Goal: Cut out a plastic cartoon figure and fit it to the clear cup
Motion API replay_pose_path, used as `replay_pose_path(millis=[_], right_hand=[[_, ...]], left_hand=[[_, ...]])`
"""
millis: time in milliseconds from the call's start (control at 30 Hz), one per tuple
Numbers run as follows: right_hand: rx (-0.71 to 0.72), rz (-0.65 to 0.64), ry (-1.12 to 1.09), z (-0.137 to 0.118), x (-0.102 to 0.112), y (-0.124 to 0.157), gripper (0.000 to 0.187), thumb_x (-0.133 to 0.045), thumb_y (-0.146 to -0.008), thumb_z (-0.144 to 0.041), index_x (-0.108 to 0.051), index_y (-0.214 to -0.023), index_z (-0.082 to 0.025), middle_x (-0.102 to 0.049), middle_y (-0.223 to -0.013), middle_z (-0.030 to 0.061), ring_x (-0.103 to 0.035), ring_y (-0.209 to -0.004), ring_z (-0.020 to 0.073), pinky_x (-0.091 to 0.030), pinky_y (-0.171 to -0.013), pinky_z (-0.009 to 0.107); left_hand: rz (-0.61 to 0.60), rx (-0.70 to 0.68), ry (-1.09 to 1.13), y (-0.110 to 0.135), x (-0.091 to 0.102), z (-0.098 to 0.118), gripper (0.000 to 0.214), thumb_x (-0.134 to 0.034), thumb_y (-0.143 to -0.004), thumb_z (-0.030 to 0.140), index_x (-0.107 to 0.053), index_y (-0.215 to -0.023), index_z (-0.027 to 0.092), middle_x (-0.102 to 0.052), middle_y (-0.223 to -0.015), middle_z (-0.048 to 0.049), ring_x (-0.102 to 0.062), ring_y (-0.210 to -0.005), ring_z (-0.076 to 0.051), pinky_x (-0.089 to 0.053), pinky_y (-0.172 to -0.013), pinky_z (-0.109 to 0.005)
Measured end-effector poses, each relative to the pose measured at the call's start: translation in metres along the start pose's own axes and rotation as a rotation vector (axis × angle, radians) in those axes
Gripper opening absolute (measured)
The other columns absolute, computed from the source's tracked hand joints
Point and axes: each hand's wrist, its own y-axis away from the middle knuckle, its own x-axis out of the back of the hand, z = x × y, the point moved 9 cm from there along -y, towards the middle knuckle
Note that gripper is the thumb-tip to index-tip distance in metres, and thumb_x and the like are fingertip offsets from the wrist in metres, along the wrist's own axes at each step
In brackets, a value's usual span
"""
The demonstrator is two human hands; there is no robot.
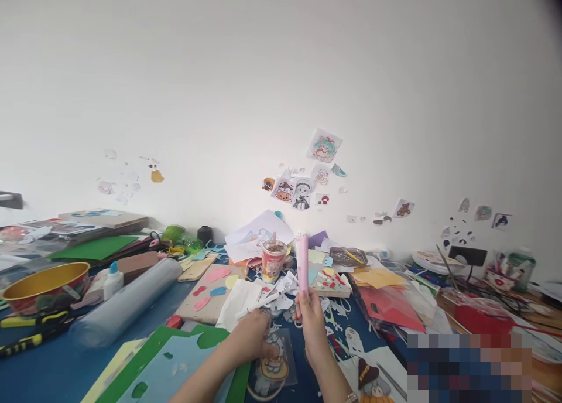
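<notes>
- Right hand [311, 314]: fingers closed around base of pink-and-white stick [303, 262], upright above table center; probably kept vertical to clear paper scraps [287, 284].
- Left hand [254, 335]: fingers curled beside white pen-like stick [267, 300]; can't tell if gripped.
- Cartoon-figure cutout [276, 370] below left thumb, on clear sheet [288, 356], presumably for protection.
</notes>
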Motion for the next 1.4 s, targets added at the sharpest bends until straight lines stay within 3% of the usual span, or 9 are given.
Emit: replay_pose_path(millis=[133, 267, 467, 600, 800, 1000, 1067, 1233, 1400], right_hand=[[-0.022, 0.058, 0.132, -0.002, 0.006, 0.001, 0.048, -0.061, -0.067, -0.059, -0.055, -0.090, -0.017, -0.046, -0.055, -0.0077, -0.041, -0.039, 0.0088, -0.037, -0.039, 0.022], [-0.011, 0.157, 0.248, -0.008, 0.014, 0.003, 0.050, -0.068, -0.062, -0.055, -0.059, -0.089, -0.014, -0.046, -0.048, -0.0075, -0.040, -0.037, 0.0096, -0.033, -0.036, 0.022], [0.022, 0.098, 0.159, -0.007, 0.007, 0.003, 0.055, -0.073, -0.060, -0.050, -0.060, -0.100, -0.015, -0.067, -0.077, 0.0047, -0.063, -0.067, 0.0204, -0.049, -0.057, 0.027], [-0.001, 0.042, 0.063, 0.001, 0.004, 0.002, 0.056, -0.073, -0.061, -0.049, -0.061, -0.104, -0.015, -0.069, -0.089, 0.0083, -0.064, -0.085, 0.0256, -0.051, -0.074, 0.034], [-0.010, 0.075, -0.074, 0.004, 0.006, -0.001, 0.055, -0.077, -0.058, -0.043, -0.061, -0.103, -0.016, -0.070, -0.084, 0.0066, -0.067, -0.078, 0.0248, -0.052, -0.072, 0.035], [0.062, 0.130, -0.041, 0.001, 0.012, -0.004, 0.056, -0.078, -0.054, -0.047, -0.063, -0.099, -0.017, -0.069, -0.083, 0.0055, -0.065, -0.077, 0.0230, -0.051, -0.068, 0.031], [0.047, 0.103, -0.009, 0.002, 0.011, -0.006, 0.049, -0.075, -0.057, -0.052, -0.063, -0.090, -0.017, -0.066, -0.070, 0.0024, -0.062, -0.062, 0.0181, -0.050, -0.057, 0.028], [-0.037, -0.094, -0.071, 0.010, -0.006, -0.010, 0.052, -0.055, -0.067, -0.070, -0.058, -0.074, -0.018, -0.042, -0.044, -0.0088, -0.028, -0.030, 0.0054, -0.033, -0.033, 0.021], [-0.044, -0.180, -0.043, 0.015, -0.018, -0.005, 0.048, -0.067, -0.061, -0.063, -0.057, -0.079, -0.019, -0.055, -0.056, -0.0040, -0.038, -0.036, 0.0072, -0.036, -0.038, 0.022]], left_hand=[[0.033, -0.046, 0.239, -0.007, 0.003, -0.003, 0.035, -0.073, -0.052, 0.031, -0.053, -0.077, 0.018, -0.059, -0.082, -0.0019, -0.054, -0.078, -0.020, -0.039, -0.064, -0.025], [0.100, -0.101, 0.644, -0.012, 0.018, 0.001, 0.022, -0.064, -0.054, 0.020, -0.046, -0.066, 0.019, -0.041, -0.055, 0.0079, -0.041, -0.055, -0.010, -0.028, -0.051, -0.021], [0.266, -0.105, 1.132, -0.011, 0.037, -0.006, 0.033, -0.073, -0.055, 0.037, -0.048, -0.067, 0.018, -0.048, -0.055, 0.0068, -0.045, -0.056, -0.010, -0.034, -0.054, -0.020], [0.294, -0.014, 1.334, -0.012, 0.025, -0.010, 0.040, -0.077, -0.052, 0.044, -0.052, -0.069, 0.018, -0.054, -0.054, 0.0059, -0.049, -0.051, -0.010, -0.035, -0.049, -0.019], [0.224, 0.032, 1.743, -0.020, -0.011, 0.002, 0.042, -0.079, -0.053, 0.044, -0.061, -0.079, 0.016, -0.069, -0.069, -0.0047, -0.065, -0.065, -0.020, -0.051, -0.062, -0.029], [0.139, 0.013, 1.742, -0.025, -0.027, 0.013, 0.055, -0.082, -0.048, 0.041, -0.064, -0.090, 0.013, -0.072, -0.076, -0.0092, -0.068, -0.067, -0.023, -0.053, -0.062, -0.031], [0.190, 0.010, 1.716, -0.025, -0.019, 0.007, 0.055, -0.082, -0.049, 0.043, -0.063, -0.091, 0.013, -0.072, -0.077, -0.0095, -0.068, -0.067, -0.024, -0.052, -0.057, -0.029], [0.334, 0.002, 1.781, -0.016, 0.011, -0.010, 0.044, -0.080, -0.054, 0.038, -0.062, -0.087, 0.015, -0.071, -0.075, -0.0059, -0.067, -0.065, -0.020, -0.052, -0.057, -0.028], [0.503, 0.008, 1.797, -0.005, 0.035, -0.025, 0.043, -0.081, -0.052, 0.038, -0.061, -0.082, 0.015, -0.070, -0.074, -0.0040, -0.066, -0.067, -0.020, -0.053, -0.060, -0.028]])
